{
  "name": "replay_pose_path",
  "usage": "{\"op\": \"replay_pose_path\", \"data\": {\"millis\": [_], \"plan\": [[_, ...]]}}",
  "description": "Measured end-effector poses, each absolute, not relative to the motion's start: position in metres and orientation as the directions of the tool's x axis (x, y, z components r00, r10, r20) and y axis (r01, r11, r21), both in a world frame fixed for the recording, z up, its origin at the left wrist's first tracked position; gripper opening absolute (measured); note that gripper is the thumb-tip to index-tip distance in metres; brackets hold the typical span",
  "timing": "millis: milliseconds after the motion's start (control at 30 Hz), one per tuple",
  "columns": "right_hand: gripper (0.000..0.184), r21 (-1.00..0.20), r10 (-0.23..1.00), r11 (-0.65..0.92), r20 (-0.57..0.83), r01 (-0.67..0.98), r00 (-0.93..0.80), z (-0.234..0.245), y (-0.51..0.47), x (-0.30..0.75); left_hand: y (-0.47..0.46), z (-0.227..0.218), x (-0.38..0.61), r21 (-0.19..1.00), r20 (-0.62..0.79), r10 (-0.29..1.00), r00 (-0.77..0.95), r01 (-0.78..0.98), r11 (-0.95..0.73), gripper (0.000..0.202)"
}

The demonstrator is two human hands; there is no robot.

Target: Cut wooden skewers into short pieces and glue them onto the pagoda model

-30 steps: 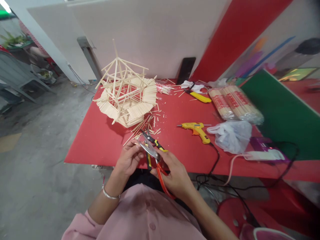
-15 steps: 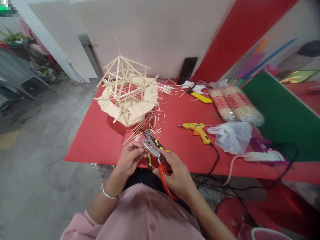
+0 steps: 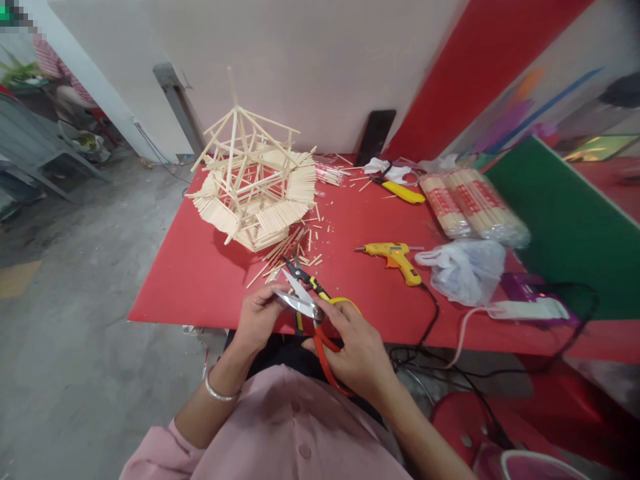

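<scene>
My right hand (image 3: 353, 343) grips the red-handled scissors (image 3: 300, 303), whose blades are spread and point left. Close by the blade tips, my left hand (image 3: 257, 320) is closed in a pinch; what lies between its fingers is too small and hidden to make out. Just beyond the scissors, pliers with black and yellow handles (image 3: 315, 285) lie on the red table (image 3: 170, 287). A pile of thin wooden sticks (image 3: 285, 247) and short cut pieces is spread past them. Behind stands a tower-like frame of wooden sticks (image 3: 260, 217) with a slatted, roof-like ring.
A yellow glue gun (image 3: 395, 257) lies right of the hands, its black cord running off the front edge. Beyond are a plastic bag (image 3: 465, 270), wrapped stick bundles (image 3: 475, 207), a yellow-handled tool (image 3: 403, 193) and a green board (image 3: 565, 233). A power strip (image 3: 530, 310) sits near the edge.
The scissor blades have spread wider and turned a little to the left. My left hand has drawn slightly left, its fingers now partly behind the lower blade.
</scene>
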State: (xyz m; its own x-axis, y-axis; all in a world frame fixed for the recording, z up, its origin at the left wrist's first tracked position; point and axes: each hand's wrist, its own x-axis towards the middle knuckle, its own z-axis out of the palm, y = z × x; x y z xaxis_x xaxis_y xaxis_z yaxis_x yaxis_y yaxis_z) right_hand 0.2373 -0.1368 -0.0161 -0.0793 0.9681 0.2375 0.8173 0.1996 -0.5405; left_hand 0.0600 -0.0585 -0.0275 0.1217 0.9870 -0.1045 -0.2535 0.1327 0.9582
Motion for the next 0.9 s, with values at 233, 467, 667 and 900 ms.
{"op": "replay_pose_path", "data": {"millis": [233, 467, 667, 900], "plan": [[0.059, -0.587, 0.976, 0.191, 0.197, 0.787, -0.090, -0.017, -0.135, 0.237, -0.058, -0.021, 0.056, 0.990, 0.142, 0.978, 0.156, -0.027, -0.139, 0.009], [0.056, -0.615, 0.977, 0.200, 0.187, 0.763, -0.106, -0.019, -0.135, 0.236, -0.058, -0.015, 0.054, 0.969, 0.228, 0.953, 0.198, 0.047, -0.242, 0.013], [0.058, -0.530, 0.972, 0.201, 0.213, 0.824, -0.100, -0.019, -0.135, 0.236, -0.056, -0.015, 0.051, 0.965, 0.225, 0.943, 0.247, 0.076, -0.250, 0.015], [0.057, -0.488, 0.976, 0.205, 0.162, 0.848, -0.143, -0.016, -0.135, 0.235, -0.054, -0.009, 0.046, 0.977, 0.169, 0.941, 0.294, 0.074, -0.199, 0.015]]}}
